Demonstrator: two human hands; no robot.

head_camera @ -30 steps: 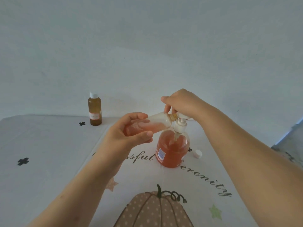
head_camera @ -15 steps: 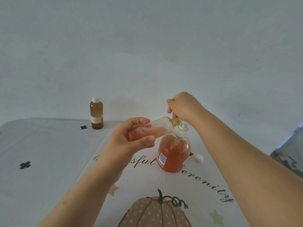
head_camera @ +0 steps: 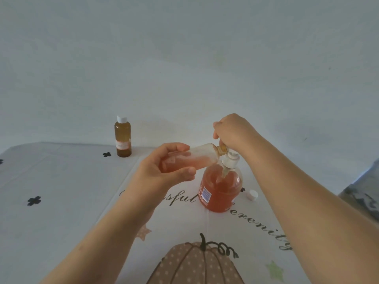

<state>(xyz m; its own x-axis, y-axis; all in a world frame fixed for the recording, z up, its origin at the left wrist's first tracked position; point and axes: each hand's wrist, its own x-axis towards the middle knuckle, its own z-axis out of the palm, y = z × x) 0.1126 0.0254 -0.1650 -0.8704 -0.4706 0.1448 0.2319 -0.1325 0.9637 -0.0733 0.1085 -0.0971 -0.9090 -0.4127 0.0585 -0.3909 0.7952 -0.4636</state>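
Observation:
A round pump bottle (head_camera: pixel 220 189) of orange-red liquid stands on the table, with a white pump collar (head_camera: pixel 230 159) on top. My right hand (head_camera: pixel 231 130) sits over the pump, fingers curled down on its head, which the hand hides. My left hand (head_camera: pixel 164 171) grips a small clear bottle (head_camera: pixel 196 157) held almost level, its open neck (head_camera: pixel 221 150) against the pump's spout. Some orange liquid lies inside the small bottle.
A brown bottle (head_camera: pixel 122 138) with a white cap stands at the back left. A loose white cap (head_camera: pixel 252 194) lies right of the pump bottle. The tablecloth (head_camera: pixel 61 201) carries a pumpkin print (head_camera: pixel 196 263) near me. The wall is close behind.
The view has shifted, so everything sits lower in the frame. Both hands keep their hold; the small bottle stays at the pump spout.

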